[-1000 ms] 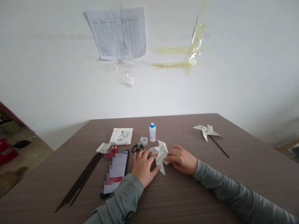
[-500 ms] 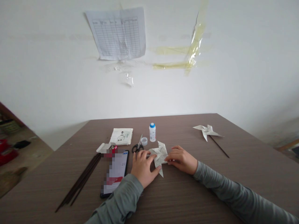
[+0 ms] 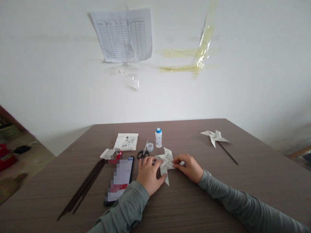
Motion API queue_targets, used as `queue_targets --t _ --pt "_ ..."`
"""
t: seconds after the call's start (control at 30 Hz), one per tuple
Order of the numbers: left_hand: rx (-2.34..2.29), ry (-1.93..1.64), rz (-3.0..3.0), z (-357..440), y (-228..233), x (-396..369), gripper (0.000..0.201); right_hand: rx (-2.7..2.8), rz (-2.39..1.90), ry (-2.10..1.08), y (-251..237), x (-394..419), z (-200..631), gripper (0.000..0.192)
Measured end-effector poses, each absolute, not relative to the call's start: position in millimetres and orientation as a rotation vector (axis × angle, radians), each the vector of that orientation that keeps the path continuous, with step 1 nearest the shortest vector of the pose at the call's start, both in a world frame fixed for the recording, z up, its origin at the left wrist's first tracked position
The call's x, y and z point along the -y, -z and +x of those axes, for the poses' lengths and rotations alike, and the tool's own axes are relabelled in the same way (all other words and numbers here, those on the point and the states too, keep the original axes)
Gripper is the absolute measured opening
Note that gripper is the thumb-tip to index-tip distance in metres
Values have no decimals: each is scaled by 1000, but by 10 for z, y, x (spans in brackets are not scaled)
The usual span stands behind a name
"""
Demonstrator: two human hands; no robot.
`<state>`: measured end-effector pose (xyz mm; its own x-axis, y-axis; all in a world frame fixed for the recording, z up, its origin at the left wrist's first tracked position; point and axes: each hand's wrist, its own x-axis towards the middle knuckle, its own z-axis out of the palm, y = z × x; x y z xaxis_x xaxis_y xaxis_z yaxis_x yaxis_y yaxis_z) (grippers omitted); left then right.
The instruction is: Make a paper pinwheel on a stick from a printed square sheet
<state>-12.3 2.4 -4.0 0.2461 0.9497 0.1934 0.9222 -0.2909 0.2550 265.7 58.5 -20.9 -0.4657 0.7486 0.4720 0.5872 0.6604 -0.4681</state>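
A folded paper pinwheel (image 3: 167,162), made of printed paper, lies on the table between my hands. My left hand (image 3: 150,174) rests over its left side with fingers spread, index finger and thumb touching the paper and hiding part of it. From the right, my right hand (image 3: 189,166) pinches the tip of one blade between thumb and fingers. Just beyond my left fingers are black-handled scissors (image 3: 143,153), partly covered by that hand. A white bottle with a blue top (image 3: 158,138) stands behind the pinwheel, beside a translucent cap (image 3: 150,147).
At the left lie a phone (image 3: 121,179), a bundle of thin dark sticks (image 3: 81,189), a small red and white box (image 3: 116,152) and a stack of printed paper squares (image 3: 126,142). Another pinwheel on a stick (image 3: 215,137) lies at right. Behind the table rises a white wall (image 3: 170,100).
My right hand has shifted slightly left, its fingers now pinching a blade of the pinwheel more closely. The pinwheel has turned a little; my left hand stays nearly in place.
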Motion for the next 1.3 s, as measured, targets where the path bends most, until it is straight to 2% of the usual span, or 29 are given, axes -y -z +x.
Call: queue_targets --t 0.27,0.43,0.53,0.67,0.9,1.3 --pt "-1833 -491 2393 -118 110 -34 71 2256 -1056 -197 276 -595 2630 27" --pt "-1843 -479 2381 -106 108 -20 85 2246 -1167 -260 278 -584 2616 17" --pt "-1837 -476 2374 -97 72 -3 84 2251 -1195 -262 284 -581 2621 10" --pt "-1812 -485 2383 -85 12 10 81 2281 -1117 -227 344 -603 2648 17" --pt "-1806 -455 2394 -53 -43 33 63 2288 -1027 -192 448 -668 2673 24" --pt "-1815 -463 2365 -30 -42 31 63 2327 -1045 -153 368 -582 2633 20"
